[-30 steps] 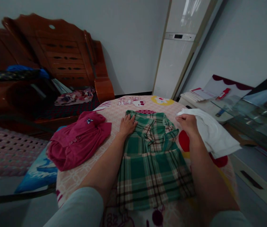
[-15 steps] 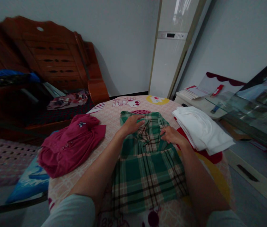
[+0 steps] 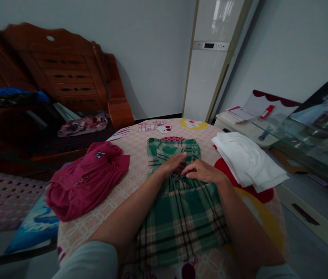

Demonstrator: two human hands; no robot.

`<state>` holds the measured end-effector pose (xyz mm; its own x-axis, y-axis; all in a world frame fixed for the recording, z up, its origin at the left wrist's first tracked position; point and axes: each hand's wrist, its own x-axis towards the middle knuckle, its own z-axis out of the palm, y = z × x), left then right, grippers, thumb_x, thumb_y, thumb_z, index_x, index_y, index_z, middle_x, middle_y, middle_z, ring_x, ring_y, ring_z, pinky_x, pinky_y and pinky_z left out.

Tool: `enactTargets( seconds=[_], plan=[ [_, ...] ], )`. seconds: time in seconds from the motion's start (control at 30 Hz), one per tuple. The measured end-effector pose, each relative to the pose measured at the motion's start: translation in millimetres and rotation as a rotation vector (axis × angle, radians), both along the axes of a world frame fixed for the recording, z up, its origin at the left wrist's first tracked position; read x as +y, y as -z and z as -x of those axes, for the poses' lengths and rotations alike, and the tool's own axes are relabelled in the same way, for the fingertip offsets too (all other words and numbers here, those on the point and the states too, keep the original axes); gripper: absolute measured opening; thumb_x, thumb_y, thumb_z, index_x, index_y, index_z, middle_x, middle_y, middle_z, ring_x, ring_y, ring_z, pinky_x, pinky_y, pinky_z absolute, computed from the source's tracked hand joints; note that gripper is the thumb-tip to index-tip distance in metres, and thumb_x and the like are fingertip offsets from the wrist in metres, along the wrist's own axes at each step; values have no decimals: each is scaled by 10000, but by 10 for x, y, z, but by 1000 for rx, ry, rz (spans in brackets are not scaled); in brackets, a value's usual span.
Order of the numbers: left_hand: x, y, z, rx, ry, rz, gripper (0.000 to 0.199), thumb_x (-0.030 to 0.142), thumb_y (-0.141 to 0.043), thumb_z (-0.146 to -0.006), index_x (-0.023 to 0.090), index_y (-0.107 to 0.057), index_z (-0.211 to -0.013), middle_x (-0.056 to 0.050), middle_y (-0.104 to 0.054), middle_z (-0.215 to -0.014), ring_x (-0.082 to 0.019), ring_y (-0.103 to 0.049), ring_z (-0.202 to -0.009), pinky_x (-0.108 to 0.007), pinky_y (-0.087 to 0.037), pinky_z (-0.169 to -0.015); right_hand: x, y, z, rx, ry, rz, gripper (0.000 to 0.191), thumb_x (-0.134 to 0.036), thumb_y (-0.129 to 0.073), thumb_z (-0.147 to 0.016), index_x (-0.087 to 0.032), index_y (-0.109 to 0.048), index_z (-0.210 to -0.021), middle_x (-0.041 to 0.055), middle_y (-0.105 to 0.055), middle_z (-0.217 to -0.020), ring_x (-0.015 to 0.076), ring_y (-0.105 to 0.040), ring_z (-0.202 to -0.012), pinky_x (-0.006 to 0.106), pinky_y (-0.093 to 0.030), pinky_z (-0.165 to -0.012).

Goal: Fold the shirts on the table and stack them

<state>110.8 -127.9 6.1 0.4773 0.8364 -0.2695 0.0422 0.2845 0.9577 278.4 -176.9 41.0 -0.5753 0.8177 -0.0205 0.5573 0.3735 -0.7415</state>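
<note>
A green plaid garment [image 3: 181, 221] lies on the table in front of me, its far part folded in and narrower than its near part. My left hand [image 3: 173, 164] rests on the middle of the folded part, fingers stretched and partly turned under. Close beside it, my right hand [image 3: 201, 171] touches the cloth, with fingers extended toward the left one. Both hands look open, though some fingertips are hidden. Off to the left lies a dark pink buttoned shirt [image 3: 94, 178], loosely bunched. On the right is a folded white garment [image 3: 248, 159].
The round table is covered with a pink patterned tablecloth [image 3: 134, 147]. Behind it stand a wooden bench [image 3: 62, 69] and a tall white air conditioner [image 3: 206, 77]. A glass shelf [image 3: 300, 143] and a white cabinet [image 3: 230, 128] with papers flank the right side.
Both hands have come closer together over the garment's middle. The right side of its far part has been drawn inward, making that part narrower.
</note>
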Motion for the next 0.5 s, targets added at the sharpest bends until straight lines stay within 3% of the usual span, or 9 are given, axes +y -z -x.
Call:
enactTargets(
  seconds=[0.1,0.2,0.27,0.37,0.43,0.5],
  plan=[
    [37,102,-8,47,12,-94,675,407,-694,-812,173,-473,-1406,37,-547,-667,-83,-475,-510,-195,-368,-484,-13,24,20,-12,-45,21,237,-202,-608,-792,-183,-791,-942,34,-772,-880,187,-683,-805,268,-472,-747],
    [90,200,-16,121,71,-250,717,181,-714,-730,130,-491,-1409,89,-424,-573,-57,-369,-473,-177,-293,-465,13,66,-54,61,42,88,196,-257,-634,-781,-172,-787,-871,39,-767,-816,180,-679,-739,259,-489,-690],
    [121,231,-13,174,76,-357,675,76,-645,-709,119,-538,-1374,91,-405,-563,-58,-361,-480,-175,-295,-477,54,113,-142,157,206,148,191,-292,-633,-776,-155,-762,-807,45,-745,-725,163,-659,-641,248,-493,-611],
    [132,204,0,288,107,-561,653,4,-553,-684,140,-605,-1321,47,-536,-632,-92,-485,-559,-191,-394,-551,128,224,-285,314,581,109,168,-287,-610,-767,-150,-706,-757,39,-700,-639,134,-605,-528,225,-469,-504],
    [98,151,3,384,195,-750,622,-14,-512,-688,174,-661,-1262,4,-650,-756,-134,-594,-691,-224,-476,-666,161,310,-357,342,806,51,153,-279,-586,-764,-159,-670,-722,29,-668,-599,127,-565,-476,217,-422,-436],
    [31,98,-6,497,289,-942,603,-17,-480,-721,222,-683,-1236,-29,-715,-972,-175,-656,-891,-267,-509,-818,170,385,-397,319,930,56,175,-293,-557,-772,-168,-642,-683,21,-630,-554,129,-529,-438,223,-375,-393]
  ],
)
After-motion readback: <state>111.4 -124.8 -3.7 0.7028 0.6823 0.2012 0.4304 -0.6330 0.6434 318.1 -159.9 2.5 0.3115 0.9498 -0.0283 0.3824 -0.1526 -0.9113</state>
